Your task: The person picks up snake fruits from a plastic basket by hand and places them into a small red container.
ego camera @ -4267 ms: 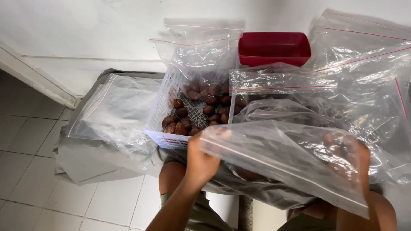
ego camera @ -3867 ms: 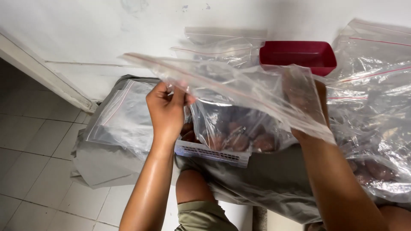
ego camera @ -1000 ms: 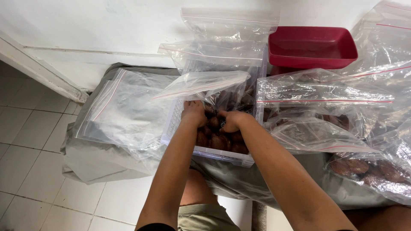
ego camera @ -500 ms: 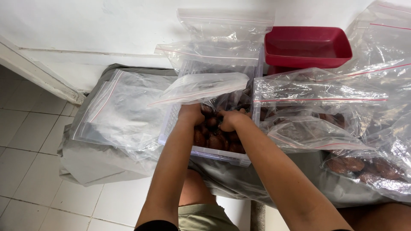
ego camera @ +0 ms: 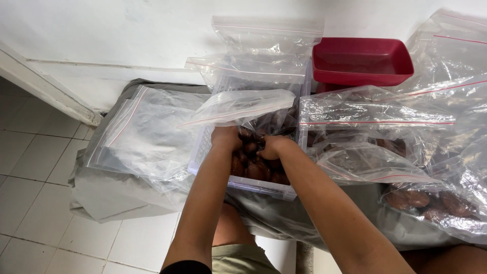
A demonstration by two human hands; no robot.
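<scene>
Both my hands reach into a white slotted plastic basket (ego camera: 264, 188) full of brown scaly fruits (ego camera: 253, 170). My left hand (ego camera: 226, 138) and my right hand (ego camera: 274, 146) are curled among the fruits, close together, fingers buried in the pile. An open clear zip bag (ego camera: 238, 105) lies over the basket just above my hands and hides the fingertips. What each hand grips cannot be seen clearly.
A red plastic tray (ego camera: 361, 62) stands at the back by the white wall. Clear zip bags, some holding brown fruits (ego camera: 426, 200), cover the right side. Empty bags (ego camera: 147, 133) lie on a grey cloth (ego camera: 109, 195) at left. White tiled floor lies below.
Seconds ago my hands held up and spread a clear bag over the basket. Now the bag rests on the basket and both hands are down among the fruits, hardly moving in the last second.
</scene>
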